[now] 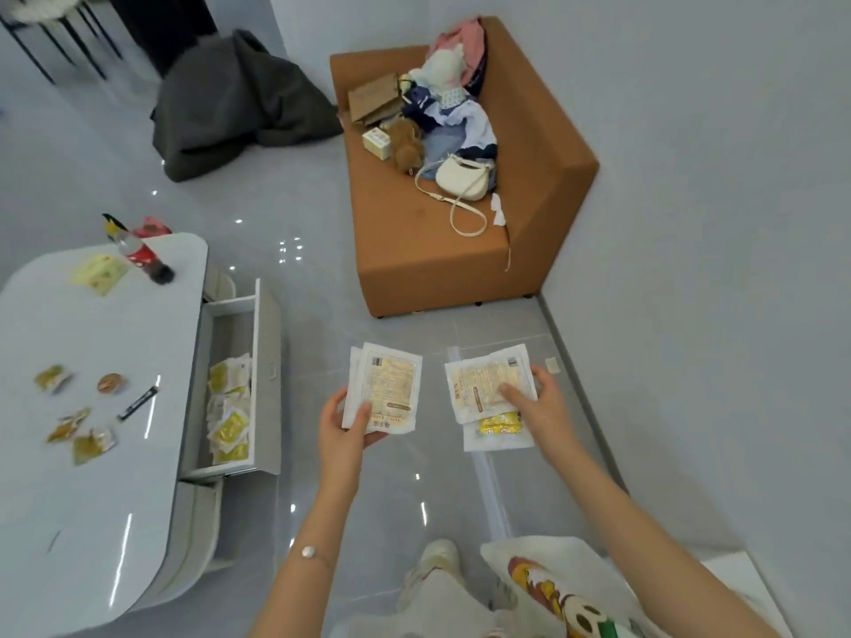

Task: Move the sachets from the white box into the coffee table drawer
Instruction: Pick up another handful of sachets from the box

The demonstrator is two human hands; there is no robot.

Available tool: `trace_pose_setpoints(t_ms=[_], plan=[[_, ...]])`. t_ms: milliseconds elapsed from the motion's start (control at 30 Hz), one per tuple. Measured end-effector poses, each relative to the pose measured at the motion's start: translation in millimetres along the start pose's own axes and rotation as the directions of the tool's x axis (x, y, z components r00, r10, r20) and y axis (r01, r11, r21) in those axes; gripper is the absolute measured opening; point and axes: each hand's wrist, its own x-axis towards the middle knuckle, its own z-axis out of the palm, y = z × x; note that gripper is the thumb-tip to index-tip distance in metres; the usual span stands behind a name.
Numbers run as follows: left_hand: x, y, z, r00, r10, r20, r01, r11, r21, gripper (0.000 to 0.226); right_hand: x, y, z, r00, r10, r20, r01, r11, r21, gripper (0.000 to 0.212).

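Note:
My left hand (343, 428) grips a small stack of white sachets (387, 389) with pale yellow labels, held in the air above the floor. My right hand (536, 407) holds a second stack of sachets (488, 384), thumb on top; a yellow-printed sachet (499, 428) shows at the bottom of that stack. To the left, the coffee table drawer (258, 361) stands pulled open, with several white and yellow sachets (230, 407) lying inside. The white box cannot be made out with certainty; a white corner (741, 577) shows at the lower right.
The white coffee table (92, 453) at the left carries snack packets, a pen, a cola bottle (142, 257) and a yellow pack. A brown sofa (437, 250) with clothes and a white handbag stands ahead. A dark beanbag (230, 108) lies farther back. Grey wall at right.

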Motion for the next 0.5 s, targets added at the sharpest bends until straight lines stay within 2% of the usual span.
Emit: trace_pose_setpoints(t_ms=[267,500], plan=[[74.0,14.6,-17.3,0.988,-0.024,-0.152,0.012,0.997,-0.08,0.038,90.7,-37.4,89.8,0.98,-0.012,0.197,0.04,0.989,-0.14,0.042],[148.3,30.4,-10.8,0.936,-0.044,-0.348,-0.015,0.986,-0.167,0.033,186.2,-79.8,155.7,0.906,0.003,0.423,0.104,0.968,-0.229,0.043]])
